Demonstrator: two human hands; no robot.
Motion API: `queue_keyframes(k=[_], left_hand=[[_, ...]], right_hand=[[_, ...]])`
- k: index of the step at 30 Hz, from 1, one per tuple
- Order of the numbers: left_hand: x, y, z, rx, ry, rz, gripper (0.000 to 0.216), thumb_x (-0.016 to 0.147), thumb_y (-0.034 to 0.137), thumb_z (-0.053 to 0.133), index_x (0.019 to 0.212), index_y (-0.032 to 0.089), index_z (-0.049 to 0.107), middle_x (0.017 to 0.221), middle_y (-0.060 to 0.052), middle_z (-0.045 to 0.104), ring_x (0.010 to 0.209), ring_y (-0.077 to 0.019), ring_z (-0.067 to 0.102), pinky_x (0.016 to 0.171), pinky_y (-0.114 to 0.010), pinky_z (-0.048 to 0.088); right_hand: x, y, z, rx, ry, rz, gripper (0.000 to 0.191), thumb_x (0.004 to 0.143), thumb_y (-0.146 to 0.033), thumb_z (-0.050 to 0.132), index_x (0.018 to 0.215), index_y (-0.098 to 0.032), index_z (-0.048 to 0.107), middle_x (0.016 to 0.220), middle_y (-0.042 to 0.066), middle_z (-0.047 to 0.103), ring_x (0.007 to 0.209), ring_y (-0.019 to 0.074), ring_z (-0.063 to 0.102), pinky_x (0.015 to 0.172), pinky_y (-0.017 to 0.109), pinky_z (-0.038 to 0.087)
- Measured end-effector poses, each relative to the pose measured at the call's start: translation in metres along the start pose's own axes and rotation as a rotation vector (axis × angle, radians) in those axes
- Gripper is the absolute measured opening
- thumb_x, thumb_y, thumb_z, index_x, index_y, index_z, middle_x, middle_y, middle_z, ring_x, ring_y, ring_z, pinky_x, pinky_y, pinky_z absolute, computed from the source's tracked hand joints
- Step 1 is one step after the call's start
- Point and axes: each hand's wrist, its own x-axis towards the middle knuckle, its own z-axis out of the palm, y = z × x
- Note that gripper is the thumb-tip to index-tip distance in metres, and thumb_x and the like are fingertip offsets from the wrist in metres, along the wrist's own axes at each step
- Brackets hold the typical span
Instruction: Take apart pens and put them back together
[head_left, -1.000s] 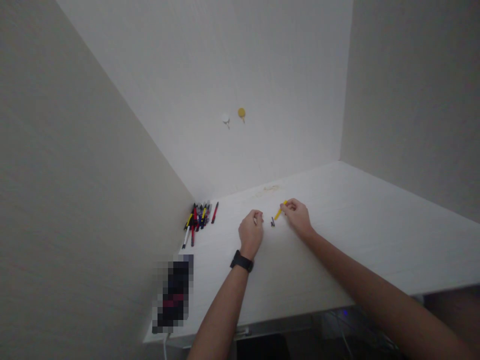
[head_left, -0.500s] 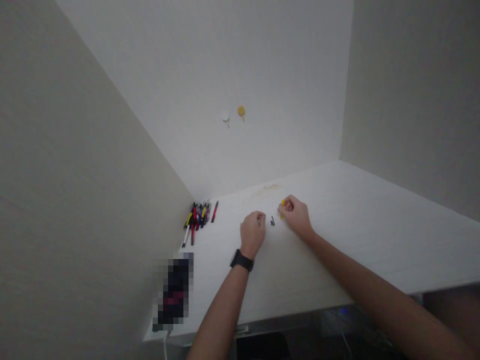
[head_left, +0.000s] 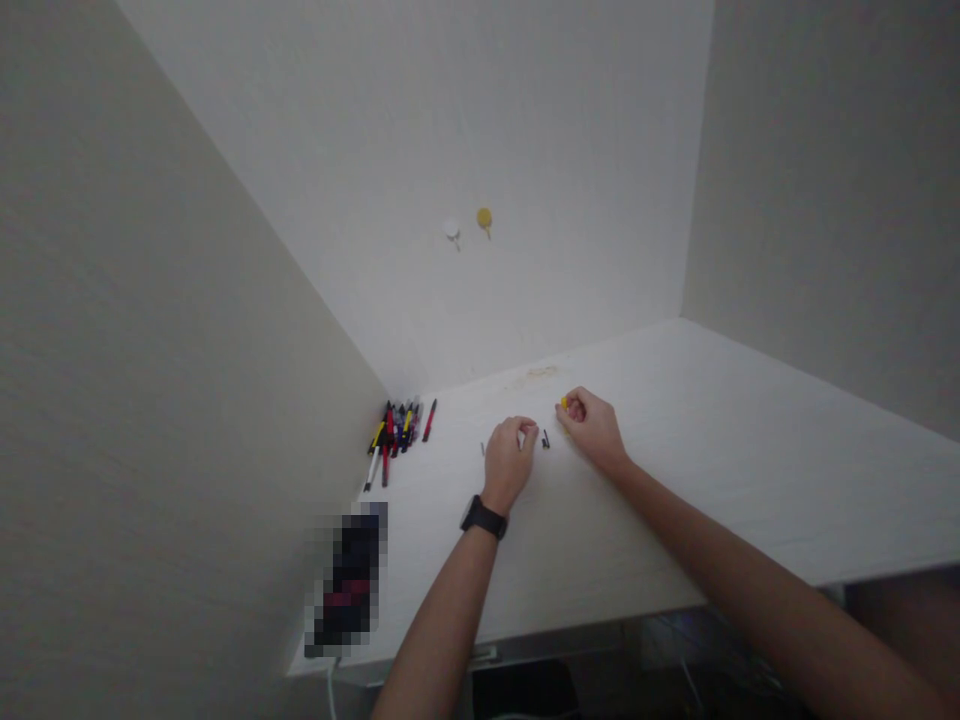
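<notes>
My left hand (head_left: pixel 508 459), with a black watch on its wrist, rests on the white desk (head_left: pixel 675 480) with its fingers pinched on a small thin piece that I cannot make out. My right hand (head_left: pixel 589 427) is curled round a yellow pen barrel (head_left: pixel 564 403), of which only the tip shows. A small black pen part (head_left: pixel 545 439) lies on the desk between the two hands. A tiny grey piece (head_left: pixel 482 449) lies just left of my left hand.
A pile of several red, yellow, black and white pens (head_left: pixel 396 432) lies in the left corner by the wall. A blurred dark object (head_left: pixel 346 583) sits at the desk's near left edge. Two round hooks, one of them yellow (head_left: pixel 484 218), are on the back wall.
My right hand has closed round the yellow pen barrel, which stuck out a second ago. My left hand has edged right toward the black part, and a tiny grey piece now lies beside it.
</notes>
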Motion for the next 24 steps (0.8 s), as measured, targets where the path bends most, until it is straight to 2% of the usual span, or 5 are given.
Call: queue_keyframes(k=[8, 12, 18, 24], left_hand=[[-0.0004, -0.0004, 0.0021, -0.014, 0.011, -0.001, 0.017, 0.092, 0.028, 0.048, 0.091, 0.018, 0.061, 0.085, -0.003, 0.064, 0.076, -0.0147, 0.054, 0.072, -0.028, 0.039], [-0.0003, -0.0005, 0.0027, -0.023, 0.019, 0.003, 0.016, 0.092, 0.027, 0.048, 0.091, 0.018, 0.061, 0.084, -0.003, 0.064, 0.075, -0.0145, 0.053, 0.071, -0.027, 0.039], [0.0, -0.0007, 0.0024, -0.021, 0.01, -0.005, 0.016, 0.091, 0.027, 0.048, 0.091, 0.019, 0.062, 0.086, -0.003, 0.065, 0.075, -0.0146, 0.054, 0.07, -0.028, 0.04], [0.0002, -0.0014, 0.0029, -0.007, 0.015, -0.013, 0.016, 0.091, 0.027, 0.048, 0.091, 0.019, 0.061, 0.086, -0.003, 0.065, 0.076, -0.0155, 0.055, 0.073, -0.029, 0.041]], right_hand=[[0.0016, 0.0013, -0.0021, 0.066, 0.002, 0.033, 0.014, 0.075, -0.031, 0.057, 0.07, -0.019, 0.052, 0.057, -0.002, 0.05, 0.053, 0.0119, 0.045, 0.054, 0.025, 0.037], [0.003, 0.0056, -0.0034, 0.047, 0.068, 0.032, 0.015, 0.078, -0.031, 0.053, 0.074, -0.017, 0.057, 0.063, 0.001, 0.055, 0.058, 0.0141, 0.049, 0.059, 0.027, 0.04], [0.0026, 0.0099, -0.0014, 0.012, 0.039, 0.031, 0.015, 0.079, -0.03, 0.052, 0.075, -0.017, 0.059, 0.064, 0.003, 0.057, 0.058, 0.0152, 0.051, 0.06, 0.028, 0.041], [0.0031, 0.0047, -0.0035, 0.007, 0.071, 0.028, 0.012, 0.079, -0.028, 0.052, 0.076, -0.017, 0.058, 0.064, 0.002, 0.057, 0.058, 0.0144, 0.051, 0.06, 0.027, 0.041]])
